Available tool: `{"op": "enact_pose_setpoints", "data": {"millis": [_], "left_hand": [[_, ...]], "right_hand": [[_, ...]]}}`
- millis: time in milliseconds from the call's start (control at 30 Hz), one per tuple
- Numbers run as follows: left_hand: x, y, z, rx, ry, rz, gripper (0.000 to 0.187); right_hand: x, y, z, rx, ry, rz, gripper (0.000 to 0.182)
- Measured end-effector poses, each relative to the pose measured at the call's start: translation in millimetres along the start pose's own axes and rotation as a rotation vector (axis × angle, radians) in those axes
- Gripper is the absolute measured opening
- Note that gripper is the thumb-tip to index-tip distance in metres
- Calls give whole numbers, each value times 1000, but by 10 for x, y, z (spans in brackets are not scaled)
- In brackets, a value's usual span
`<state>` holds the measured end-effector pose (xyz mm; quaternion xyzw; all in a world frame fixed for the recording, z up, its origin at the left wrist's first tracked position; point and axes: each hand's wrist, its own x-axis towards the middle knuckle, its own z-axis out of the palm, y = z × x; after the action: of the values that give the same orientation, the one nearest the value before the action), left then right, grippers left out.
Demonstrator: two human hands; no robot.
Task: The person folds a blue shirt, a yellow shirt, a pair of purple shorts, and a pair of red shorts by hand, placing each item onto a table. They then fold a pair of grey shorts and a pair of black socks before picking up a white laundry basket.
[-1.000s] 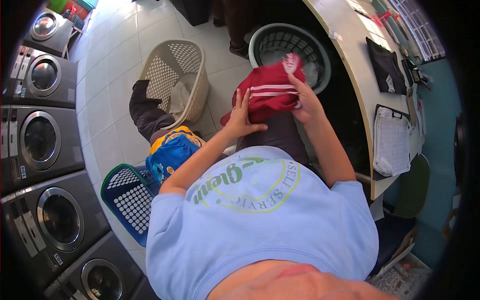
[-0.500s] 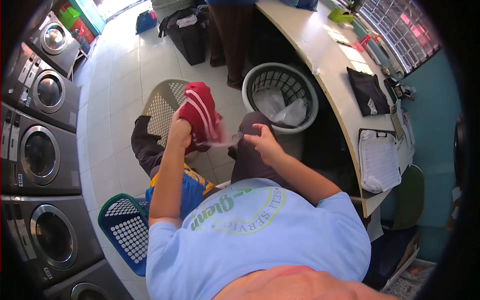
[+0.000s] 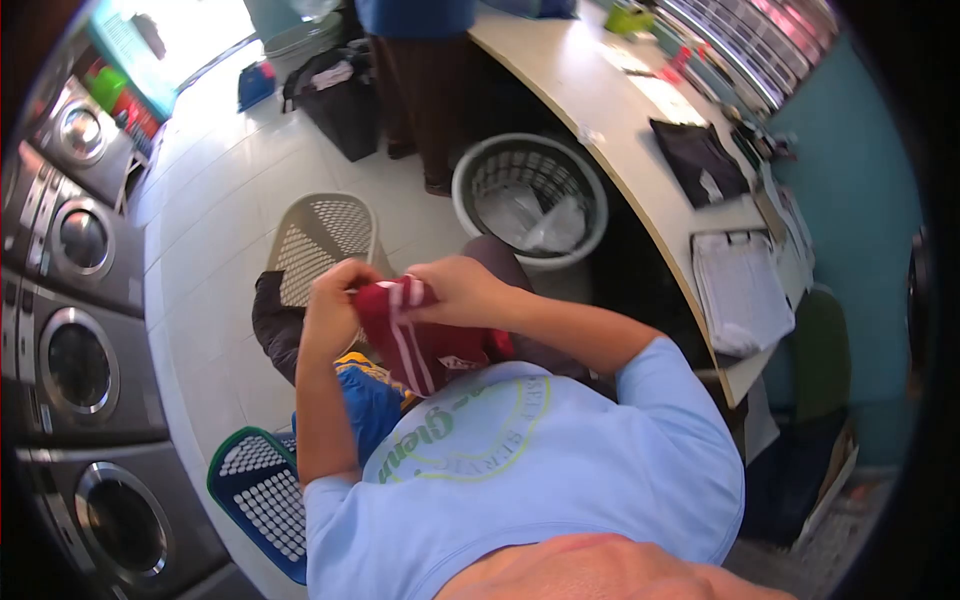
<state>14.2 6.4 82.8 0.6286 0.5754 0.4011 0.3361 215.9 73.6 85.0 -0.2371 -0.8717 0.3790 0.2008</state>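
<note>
A dark red garment with white stripes (image 3: 425, 340) hangs in front of my chest, its upper edge stretched between my two hands. My left hand (image 3: 335, 305) is closed on its left corner. Gripping the edge farther right is my right hand (image 3: 465, 290), with the fingers partly hidden by the cloth. The exact kind of garment cannot be made out. Below my left forearm lies a blue and yellow garment (image 3: 368, 405). A dark garment (image 3: 275, 320) is beside the near side of a beige laundry basket (image 3: 325, 235).
A grey round basket (image 3: 530, 262) holding clear plastic stands by the long table (image 3: 640, 185). A blue basket (image 3: 265, 500) is at my left, near stacked washing machines (image 3: 75, 365). Another person (image 3: 420, 90) stands ahead beside a black bin (image 3: 340, 115).
The red garment has come down and closer to my chest. My right hand, earlier apart from it with fingers spread, now grips its edge. My view has shifted slightly.
</note>
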Motion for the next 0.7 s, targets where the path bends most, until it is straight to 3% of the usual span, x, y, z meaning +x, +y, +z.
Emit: {"op": "enact_pose_setpoints", "data": {"millis": [133, 233, 367, 467, 600, 700], "left_hand": [[-78, -69, -12, -17, 166, -44, 22], [-149, -228, -157, -212, 241, -40, 28], [-168, -225, -267, -253, 429, -80, 28], [-154, -244, -247, -295, 514, -58, 27], [-155, -388, -134, -302, 374, -107, 26], [-197, -523, -11, -180, 198, -145, 27]], "right_hand": [[51, -74, 130, 7, 153, 45, 30], [12, -293, 26, 386, 295, 220, 30], [-121, -379, -341, 915, 360, 251, 26], [-336, -150, -527, 999, 469, 266, 25], [-777, 472, -598, 946, 585, 636, 33], [-1269, 1470, -273, 821, 687, 826, 39]]}}
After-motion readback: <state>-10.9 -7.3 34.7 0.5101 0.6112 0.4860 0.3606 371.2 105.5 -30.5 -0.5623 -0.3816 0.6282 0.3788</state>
